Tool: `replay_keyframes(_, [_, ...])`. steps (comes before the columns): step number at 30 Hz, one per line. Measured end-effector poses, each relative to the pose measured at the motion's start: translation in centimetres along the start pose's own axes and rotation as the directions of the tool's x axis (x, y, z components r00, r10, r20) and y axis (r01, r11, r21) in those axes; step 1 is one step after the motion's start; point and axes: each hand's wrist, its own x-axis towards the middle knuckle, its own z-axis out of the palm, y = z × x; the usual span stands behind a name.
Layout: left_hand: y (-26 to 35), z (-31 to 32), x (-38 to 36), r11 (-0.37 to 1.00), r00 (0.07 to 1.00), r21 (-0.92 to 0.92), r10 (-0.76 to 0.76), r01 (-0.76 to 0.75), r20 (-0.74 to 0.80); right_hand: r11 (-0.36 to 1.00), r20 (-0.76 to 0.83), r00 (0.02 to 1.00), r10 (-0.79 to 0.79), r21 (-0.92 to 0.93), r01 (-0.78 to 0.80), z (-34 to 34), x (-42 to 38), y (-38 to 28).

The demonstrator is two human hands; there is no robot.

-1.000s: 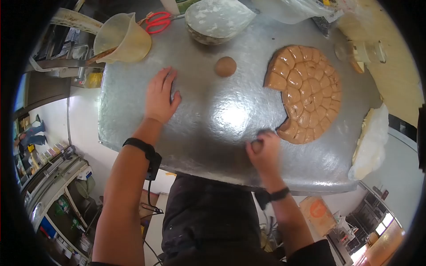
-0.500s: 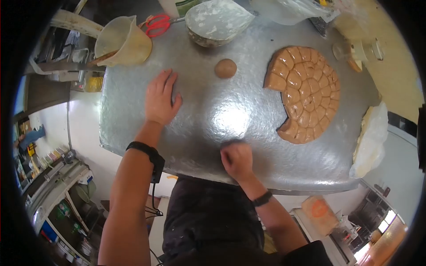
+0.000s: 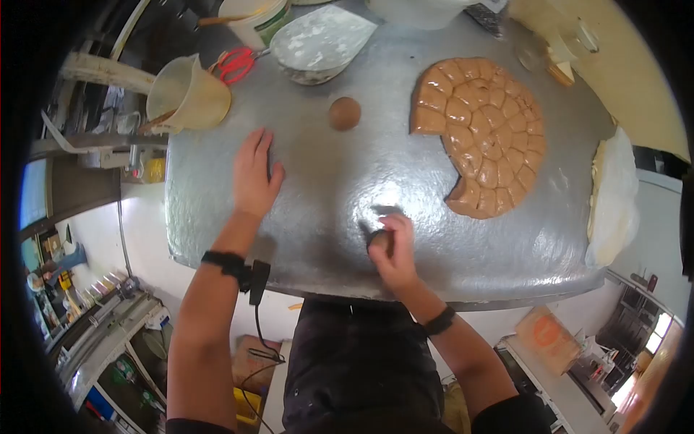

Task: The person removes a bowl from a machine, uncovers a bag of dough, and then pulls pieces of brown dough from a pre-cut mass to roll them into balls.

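Observation:
My left hand (image 3: 256, 177) rests palm down on the shiny metal tabletop (image 3: 311, 195), fingers stretched out and holding nothing. Near the front edge, my right hand (image 3: 396, 249) curls around a small brown dough ball (image 3: 377, 239), mostly covered by the thumb and fingers. Another smooth brown dough ball (image 3: 345, 113) sits alone farther back, between the left hand and a metal scoop (image 3: 322, 40). To the right lies a large slab of glossy brown dough pieces (image 3: 491, 137), packed close together, with a notch in its left side.
A plastic measuring jug (image 3: 191, 98) stands at the back left, beside red-handled scissors (image 3: 236, 66). Behind the scoop is a white tub (image 3: 256, 25). A whitish plastic-covered bundle (image 3: 614, 199) lies along the right edge. A cable hangs from my left wristband (image 3: 230, 264).
My right hand has gone from a closed fist to a looser curl, so the dough ball inside it shows. The left hand stays flat on the table. The camera view has shifted slightly.

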Motion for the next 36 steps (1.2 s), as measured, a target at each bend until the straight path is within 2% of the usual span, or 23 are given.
replay_keyframes(2, [1.8, -0.2, -1.0, 0.977, 0.993, -0.179, -0.106, 0.113, 0.049, 0.967, -0.162, 0.974, 0.161, 0.224, -0.123, -2.8, -1.0, 1.4])
replay_keyframes(3, [4.0, -0.1, -2.4, 0.96, 0.987, -0.26, -0.063, 0.1, 0.145, 0.986, -0.191, 0.974, 0.121, 0.14, -0.095, -5.1, -1.0, 1.5])
replay_keyframes(4, [7.0, 0.1, -3.9, 0.937, 0.972, -0.337, -0.017, 0.097, 0.232, 0.999, -0.13, 0.991, 0.037, -0.021, -0.04, -7.4, -1.2, 2.0])
replay_keyframes(5, [10.5, -0.1, -4.8, 0.9, 0.968, -0.436, 0.125, -0.019, 0.216, 0.984, -0.055, 0.998, -0.037, -0.176, 0.027, -9.5, -1.5, 2.7])
replay_keyframes(6, [13.8, -0.2, -5.4, 0.84, 0.946, -0.527, 0.265, -0.131, 0.186, 0.984, -0.07, 0.997, -0.035, -0.176, 0.022, -11.2, -1.7, 3.7])
replay_keyframes(8, [17.2, 1.5, -5.9, 0.754, 0.834, -0.615, 0.478, -0.23, 0.275, 0.835, 0.352, 0.924, -0.15, -0.455, 0.309, -13.7, -2.2, 5.6])
replay_keyframes(9, [17.1, 2.8, -6.6, 0.746, 0.817, -0.617, 0.504, -0.249, 0.28, 0.839, 0.323, 0.936, -0.144, -0.462, 0.288, -14.4, -2.2, 5.9])
replay_keyframes(11, [16.5, 5.4, -7.8, 0.749, 0.768, -0.569, 0.57, -0.339, 0.292, 0.798, 0.491, 0.85, -0.192, -0.426, 0.426, -15.4, -2.3, 6.5])
replay_keyframes(12, [16.2, 5.2, -7.9, 0.802, 0.802, -0.552, 0.477, -0.229, 0.361, 0.815, 0.51, 0.845, -0.161, -0.414, 0.406, -15.5, -2.2, 6.7])
replay_keyframes(13, [15.1, 4.5, -7.8, 0.797, 0.786, -0.549, 0.5, -0.253, 0.363, 0.818, 0.483, 0.86, -0.163, -0.421, 0.392, -15.6, -2.1, 6.8])
replay_keyframes(15, [12.7, 2.5, -6.4, 0.966, 0.948, -0.249, 0.016, 0.067, 0.316, 0.813, 0.465, 0.854, -0.232, -0.39, 0.433, -15.7, -2.3, 6.8])
replay_keyframes(16, [12.3, 2.4, -5.0, 0.968, 0.946, -0.249, 0.042, 0.042, 0.322, 0.817, 0.44, 0.868, -0.228, -0.398, 0.417, -15.7, -2.3, 7.0])
replay_keyframes(18, [12.5, 2.0, -2.5, 0.973, 0.998, -0.231, 0.009, 0.007, 0.069, 0.82, 0.447, 0.862, -0.238, -0.384, 0.425, -15.6, -2.6, 7.3])
replay_keyframes(21, [11.8, 3.8, -4.1, 0.954, 0.976, -0.283, 0.151, -0.102, 0.156, 0.84, 0.472, 0.859, -0.198, -0.369, 0.397, -15.7, -2.6, 7.3])
replay_keyframes(23, [9.6, 2.6, -8.3, 0.941, 0.965, -0.335, 0.134, -0.052, 0.227, 0.842, 0.472, 0.852, -0.226, -0.345, 0.414, -15.6, -2.4, 7.6])
replay_keyframes(25, [7.5, 1.3, -8.2, 0.921, 0.944, -0.389, 0.134, -0.007, 0.301, 0.846, 0.461, 0.853, -0.245, -0.328, 0.421, -15.7, -2.0, 7.6])
replay_keyframes(27, [6.1, 0.2, -6.2, 0.99, 0.89, -0.063, -0.087, 0.129, 0.447, 0.849, 0.474, 0.855, -0.208, -0.346, 0.399, -15.7, -2.0, 7.0])
replay_keyframes(28, [6.7, 1.6, -4.4, 0.988, 0.931, 0.026, -0.154, 0.155, 0.331, 0.851, 0.476, 0.854, -0.208, -0.342, 0.398, -15.6, -2.3, 7.1])
replay_keyframes(29, [8.0, 2.7, -2.9, 0.988, 0.932, 0.025, -0.153, 0.153, 0.33, 0.84, 0.454, 0.857, -0.245, -0.341, 0.421, -15.6, -2.3, 7.3])
replay_keyframes(31, [10.7, 3.9, -0.9, 0.966, 0.984, -0.242, 0.128, -0.095, 0.124, 0.832, 0.427, 0.862, -0.274, -0.344, 0.435, -15.6, -2.2, 7.6])
replay_keyframes(32, [10.7, 3.4, -2.2, 0.958, 0.95, -0.22, 0.233, -0.187, 0.209, 0.834, 0.433, 0.864, -0.258, -0.353, 0.425, -15.6, -2.3, 7.5])
replay_keyframes(34, [7.7, 1.6, -8.7, 0.941, 0.927, -0.298, 0.246, -0.158, 0.284, 0.832, 0.449, 0.857, -0.252, -0.352, 0.429, -15.4, -2.3, 7.6])
replay_keyframes(36, [4.2, 0.3, -9.2, 0.915, 0.902, -0.379, 0.274, -0.139, 0.333, 0.83, 0.4, 0.86, -0.318, -0.32, 0.456, -15.4, -2.4, 8.1])
